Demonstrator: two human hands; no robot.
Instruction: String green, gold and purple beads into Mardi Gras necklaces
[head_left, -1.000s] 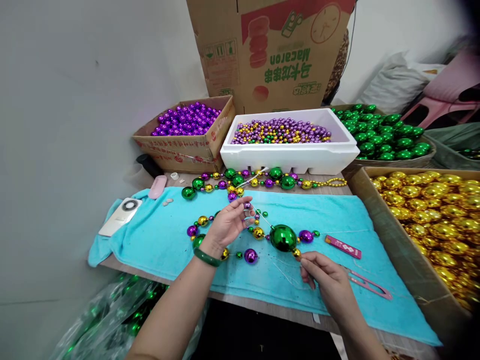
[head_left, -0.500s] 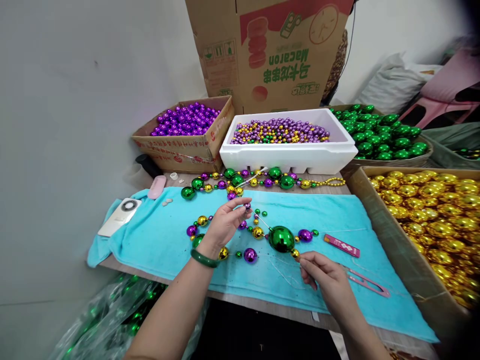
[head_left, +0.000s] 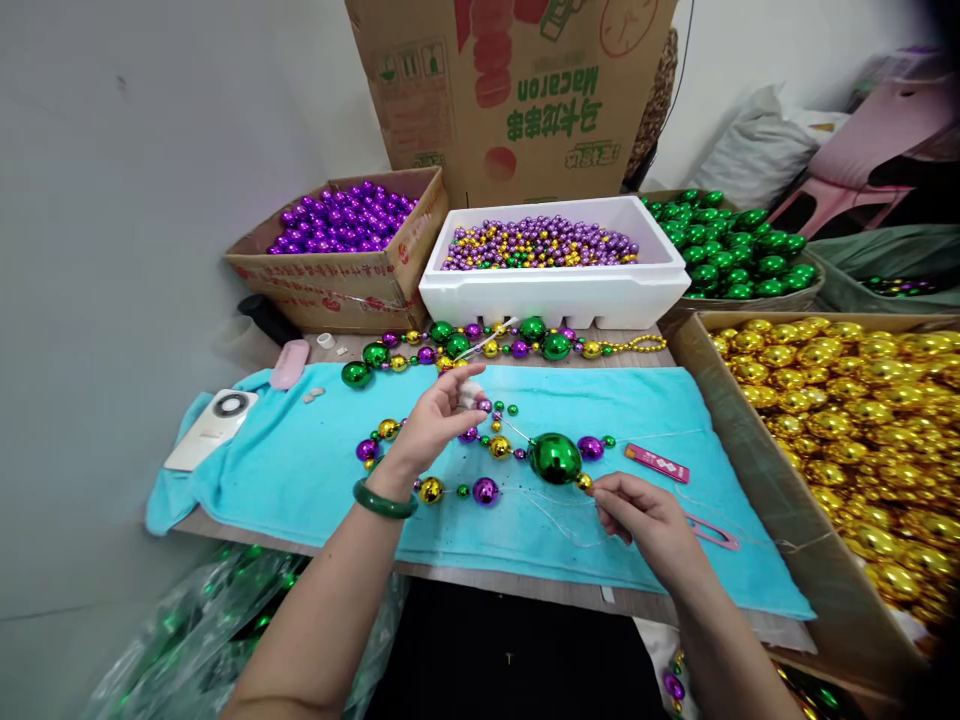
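Note:
My right hand (head_left: 637, 510) pinches the end of a long needle (head_left: 516, 430), right behind a small gold bead (head_left: 584, 481). The needle runs through that bead and a big shiny green bead (head_left: 555, 458); its thin length sticks out toward the upper left. Around the needle's far end are small purple beads (head_left: 497, 416). Close by, my left hand (head_left: 442, 415) has its thumb and fingers apart, with a green bangle (head_left: 385, 502) on the wrist. The fingertips are partly blurred. A string with a purple bead (head_left: 486, 491) and gold bead (head_left: 431, 490) lies below on the blue towel (head_left: 300, 480).
Behind stand a box of purple beads (head_left: 330, 285), a white foam box (head_left: 555, 297) of small mixed beads and green beads (head_left: 739, 250). Gold beads (head_left: 847, 400) fill a carton at right. A finished-looking bead strand (head_left: 555, 346), a red packet (head_left: 657, 463), pink snips (head_left: 712, 533) and a phone (head_left: 212, 430) lie around.
My left thumb and fingers have parted from the small purple bead at the needle's tip. My right hand still pinches the needle. The whole view has shifted slightly.

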